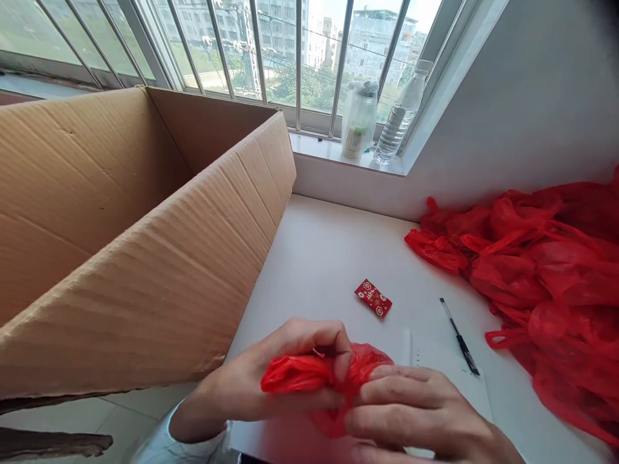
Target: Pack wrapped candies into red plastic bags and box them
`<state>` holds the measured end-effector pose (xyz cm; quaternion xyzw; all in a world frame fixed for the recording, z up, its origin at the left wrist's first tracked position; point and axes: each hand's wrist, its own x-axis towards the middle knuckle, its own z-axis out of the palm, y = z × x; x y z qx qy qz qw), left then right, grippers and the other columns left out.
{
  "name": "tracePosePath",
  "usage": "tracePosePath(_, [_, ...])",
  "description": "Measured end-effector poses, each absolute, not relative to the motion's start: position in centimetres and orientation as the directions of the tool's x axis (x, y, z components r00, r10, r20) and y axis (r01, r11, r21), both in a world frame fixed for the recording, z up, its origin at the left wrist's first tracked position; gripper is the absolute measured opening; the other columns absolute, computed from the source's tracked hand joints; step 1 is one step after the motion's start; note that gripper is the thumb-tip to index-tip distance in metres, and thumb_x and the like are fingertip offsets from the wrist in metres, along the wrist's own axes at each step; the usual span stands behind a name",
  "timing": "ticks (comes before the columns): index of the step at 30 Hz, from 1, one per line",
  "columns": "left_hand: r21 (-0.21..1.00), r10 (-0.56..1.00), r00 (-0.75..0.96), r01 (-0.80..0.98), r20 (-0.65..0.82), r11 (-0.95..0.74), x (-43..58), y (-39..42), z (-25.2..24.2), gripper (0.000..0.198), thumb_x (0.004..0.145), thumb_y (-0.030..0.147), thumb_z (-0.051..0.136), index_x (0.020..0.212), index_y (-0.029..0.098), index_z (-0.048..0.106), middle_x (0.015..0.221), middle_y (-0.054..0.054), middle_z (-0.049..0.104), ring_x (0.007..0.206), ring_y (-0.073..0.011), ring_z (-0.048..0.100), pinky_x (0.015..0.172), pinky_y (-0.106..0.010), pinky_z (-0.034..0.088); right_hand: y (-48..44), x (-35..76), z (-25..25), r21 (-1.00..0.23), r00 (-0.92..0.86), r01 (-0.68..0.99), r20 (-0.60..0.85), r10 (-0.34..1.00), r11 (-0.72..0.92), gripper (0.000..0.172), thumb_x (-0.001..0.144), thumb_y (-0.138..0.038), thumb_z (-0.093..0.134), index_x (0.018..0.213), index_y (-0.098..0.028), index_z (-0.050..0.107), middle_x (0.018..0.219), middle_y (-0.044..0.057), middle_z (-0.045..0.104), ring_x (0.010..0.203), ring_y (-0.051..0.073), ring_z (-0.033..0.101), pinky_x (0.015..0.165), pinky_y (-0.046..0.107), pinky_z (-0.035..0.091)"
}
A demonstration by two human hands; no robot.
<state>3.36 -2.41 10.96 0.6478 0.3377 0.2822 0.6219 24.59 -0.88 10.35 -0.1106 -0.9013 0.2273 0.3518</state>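
Observation:
A crumpled red plastic bag [297, 375] is bunched up between my two hands, low in the middle of the view. My left hand [290, 348] grips its gathered part, thumb and forefinger curled round it. On the bag's other side, my right hand [420, 406] presses with its fingers together against the red plastic. Whether anything is inside the bag is hidden. Just beyond my hands, a small red patterned packet [373, 298] lies on the white table [329, 258]. A black pen [459, 338] rests to its right.
A large open cardboard box [193, 258] fills the left side. Several red plastic bags [546, 258] are heaped at the right against the wall. On the windowsill stand a clear water bottle [403, 116] and a cup-like container in plastic [358, 122]. Behind them is a barred window.

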Motion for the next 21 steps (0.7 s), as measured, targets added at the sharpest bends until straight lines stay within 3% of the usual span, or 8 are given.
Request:
tracePosePath(2, [0.814, 0.813, 0.564, 0.398, 0.147, -0.423, 3.5, -2.9, 11.0, 0.019, 0.090, 0.013, 0.053, 0.073, 0.018, 0.047, 0.075, 0.003, 0.056, 0.065, -0.0093, 0.051, 0.058, -0.021, 0.040, 0.4, 24.7, 9.9, -0.634, -0.646, -0.012, 0.595, 0.478, 0.773, 0.019, 0.095, -0.016, 0.048, 0.101, -0.020, 0.066, 0.091, 0.003, 0.071, 0.083, 0.012, 0.068, 0.079, 0.023, 0.057])
tracePosePath(4, [0.338, 0.697, 0.555, 0.617, 0.453, -0.711, 4.1, -3.2, 10.6, 0.023, 0.090, 0.006, 0.045, 0.070, 0.017, 0.050, 0.073, 0.000, 0.061, 0.063, -0.0126, 0.055, 0.054, -0.024, 0.041, 1.9, 24.4, 9.1, -0.784, -0.624, -0.006, 0.488, 0.610, 0.621, 0.031, 0.097, -0.013, 0.040, 0.120, -0.022, 0.059, 0.105, 0.004, 0.069, 0.085, 0.011, 0.066, 0.077, 0.025, 0.057])
tracePosePath(6, [-0.032, 0.505, 0.571, 0.682, 0.647, -0.731, 4.6, -3.2, 9.8, 0.023, 0.088, 0.004, 0.043, 0.072, 0.017, 0.055, 0.076, -0.003, 0.067, 0.064, -0.0161, 0.061, 0.051, -0.027, 0.044, 3.4, 23.8, 8.2, -0.880, -0.732, 0.018, 0.311, 0.606, 0.474, 0.038, 0.098, -0.015, 0.037, 0.133, -0.023, 0.049, 0.117, 0.007, 0.064, 0.084, 0.010, 0.065, 0.075, 0.025, 0.056])
tracePosePath(7, [-0.096, 0.450, 0.560, 0.693, 0.696, -0.714, 4.7, -3.1, 9.3, 0.022, 0.087, 0.004, 0.043, 0.073, 0.016, 0.056, 0.077, -0.005, 0.068, 0.064, -0.0164, 0.063, 0.052, -0.027, 0.046, 4.0, 23.5, 7.8, -0.898, -0.791, -0.001, 0.271, 0.549, 0.440, 0.040, 0.098, -0.017, 0.038, 0.136, -0.023, 0.046, 0.120, 0.008, 0.062, 0.083, 0.010, 0.064, 0.074, 0.025, 0.055])
tracePosePath(10, [-0.085, 0.426, 0.495, 0.721, 0.757, -0.687, 4.7, -2.7, 8.5, 0.021, 0.087, 0.003, 0.045, 0.073, 0.015, 0.056, 0.082, -0.008, 0.068, 0.063, -0.0143, 0.062, 0.051, -0.025, 0.048, 5.1, 22.5, 7.3, -0.877, -0.854, -0.039, 0.278, 0.440, 0.479, 0.033, 0.095, -0.023, 0.049, 0.128, -0.019, 0.054, 0.109, 0.007, 0.065, 0.084, 0.012, 0.061, 0.072, 0.024, 0.052])
tracePosePath(12, [-0.050, 0.475, 0.489, 0.734, 0.731, -0.678, 4.5, -2.5, 8.4, 0.024, 0.087, 0.002, 0.045, 0.070, 0.016, 0.054, 0.086, -0.008, 0.066, 0.064, -0.0139, 0.061, 0.052, -0.025, 0.048, 5.1, 22.2, 7.6, -0.769, -0.810, 0.017, 0.364, 0.460, 0.639, 0.020, 0.095, -0.022, 0.050, 0.110, -0.018, 0.062, 0.090, 0.004, 0.065, 0.078, 0.013, 0.057, 0.069, 0.026, 0.049])
tracePosePath(17, [0.131, 0.703, 0.497, 0.762, 0.508, -0.634, 3.6, -3.4, 8.5, 0.021, 0.095, 0.014, 0.037, 0.079, 0.017, 0.051, 0.109, -0.011, 0.056, 0.084, -0.0181, 0.059, 0.071, -0.031, 0.055, 5.1, 23.8, 8.2, -0.199, -0.725, 0.278, 0.598, 0.341, 0.940, 0.018, 0.094, -0.010, 0.048, 0.095, -0.018, 0.063, 0.087, 0.005, 0.067, 0.085, 0.017, 0.056, 0.082, 0.036, 0.044])
tracePosePath(21, [0.198, 0.739, 0.483, 0.758, 0.471, -0.622, 2.0, -6.1, 5.9, 0.008, 0.092, 0.018, 0.041, 0.087, 0.019, 0.047, 0.119, -0.012, 0.045, 0.113, -0.0263, 0.049, 0.106, -0.055, 0.043, 6.7, 27.8, 5.2, -0.206, -0.712, 0.381, 0.557, 0.428, 0.901, 0.018, 0.091, -0.008, 0.053, 0.100, -0.019, 0.063, 0.090, 0.005, 0.068, 0.088, 0.018, 0.059, 0.080, 0.034, 0.046])
